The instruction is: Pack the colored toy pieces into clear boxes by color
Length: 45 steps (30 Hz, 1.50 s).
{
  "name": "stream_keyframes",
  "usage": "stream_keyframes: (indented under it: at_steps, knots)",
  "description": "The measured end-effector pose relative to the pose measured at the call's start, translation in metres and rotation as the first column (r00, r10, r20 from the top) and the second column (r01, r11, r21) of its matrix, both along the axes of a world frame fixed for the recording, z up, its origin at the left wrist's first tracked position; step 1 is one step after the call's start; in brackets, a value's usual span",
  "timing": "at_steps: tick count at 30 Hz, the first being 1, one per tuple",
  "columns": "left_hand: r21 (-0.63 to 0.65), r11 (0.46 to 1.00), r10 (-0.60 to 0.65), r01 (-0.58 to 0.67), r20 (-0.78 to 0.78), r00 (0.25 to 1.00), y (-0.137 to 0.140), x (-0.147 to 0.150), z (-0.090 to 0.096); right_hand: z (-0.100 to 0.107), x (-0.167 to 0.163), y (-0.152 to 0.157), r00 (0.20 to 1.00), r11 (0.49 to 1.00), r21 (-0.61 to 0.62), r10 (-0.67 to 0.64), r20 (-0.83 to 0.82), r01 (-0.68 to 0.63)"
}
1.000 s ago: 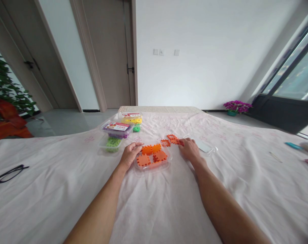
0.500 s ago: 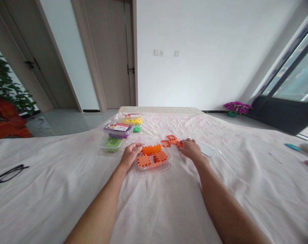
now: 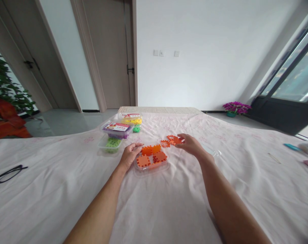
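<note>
Tablecloth (image 3: 149, 206): pale, creased
Left hand (image 3: 130, 156): at left edge of clear tub (image 3: 154, 167), grip unclear
Right hand (image 3: 191, 145): right end of orange pieces (image 3: 174, 141) between thumb and fingertips; can't tell if pinched

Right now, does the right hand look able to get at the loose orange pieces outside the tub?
Likely yes: the right hand is at the right end of the loose orange pieces, with nothing visible in between. The left hand is off at the left side of the tub.
</note>
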State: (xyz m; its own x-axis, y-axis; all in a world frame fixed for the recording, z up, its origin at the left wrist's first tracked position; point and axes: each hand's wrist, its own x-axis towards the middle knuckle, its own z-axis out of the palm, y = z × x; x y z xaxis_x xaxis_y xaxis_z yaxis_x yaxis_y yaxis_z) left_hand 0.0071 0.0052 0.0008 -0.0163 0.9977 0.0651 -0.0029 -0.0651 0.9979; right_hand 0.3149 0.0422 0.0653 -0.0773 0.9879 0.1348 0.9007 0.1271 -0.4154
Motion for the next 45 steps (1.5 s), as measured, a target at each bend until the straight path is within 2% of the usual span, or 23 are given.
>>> stream_keyframes:
  at_steps: [2,4,7,13,16,22,24,26,29,31,34,41,45]
  knots:
    - [0.002,1.0,0.005,-0.005,-0.006,1.0,0.0,0.0,0.0,0.011,-0.011,-0.007,0.98,0.985,0.007,0.173,-0.094,-0.173]
    - [0.005,1.0,0.009,-0.009,-0.005,1.0,0.0,0.0,0.0,0.019,-0.024,-0.014,0.942,0.949,0.019,0.315,-0.12,-0.315]
    - [0.011,1.0,0.01,-0.009,-0.011,1.0,0.0,0.001,0.0,0.024,-0.041,-0.025,0.895,0.899,0.022,0.438,-0.089,-0.438]
    - [0.019,1.0,0.013,-0.012,-0.038,0.999,-0.002,0.0,0.002,0.024,-0.056,-0.033,0.84,0.84,-0.038,0.543,0.022,-0.542]
    - [0.013,1.0,0.015,-0.015,-0.029,0.999,-0.003,0.001,0.004,0.024,-0.058,-0.034,0.83,0.83,-0.019,0.558,0.02,-0.558]
    - [0.014,1.0,0.013,-0.013,-0.016,1.0,-0.002,0.001,0.003,0.024,-0.061,-0.037,0.769,0.77,-0.008,0.639,0.015,-0.639]
    - [0.02,1.0,0.014,-0.013,-0.025,1.0,-0.001,0.0,0.002,0.024,-0.059,-0.035,0.784,0.784,-0.003,0.621,-0.013,-0.621]
    - [0.021,1.0,0.012,-0.012,-0.018,1.0,-0.001,0.0,0.002,0.022,-0.054,-0.03,0.84,0.841,0.043,0.541,-0.043,-0.539]
    - [0.01,1.0,0.009,-0.009,0.005,1.0,-0.001,0.001,0.002,0.015,-0.039,-0.018,0.945,0.937,0.152,0.324,-0.039,-0.315]
    - [0.003,1.0,0.009,-0.009,0.003,1.0,-0.001,0.001,0.001,0.007,-0.028,-0.009,0.983,0.967,0.181,0.181,0.017,-0.181]
    - [0.006,1.0,0.008,-0.008,-0.009,1.0,-0.001,0.0,0.0,-0.007,-0.016,-0.001,0.99,0.985,0.147,0.074,0.124,-0.092]
    - [0.014,1.0,-0.005,0.005,0.007,1.0,0.0,-0.001,-0.001,-0.041,-0.015,0.007,0.97,0.989,0.061,0.117,0.212,-0.133]
    - [0.031,1.0,0.005,-0.004,-0.022,1.0,0.0,-0.002,-0.003,-0.055,-0.015,0.009,0.963,0.993,0.083,0.061,0.262,-0.086]
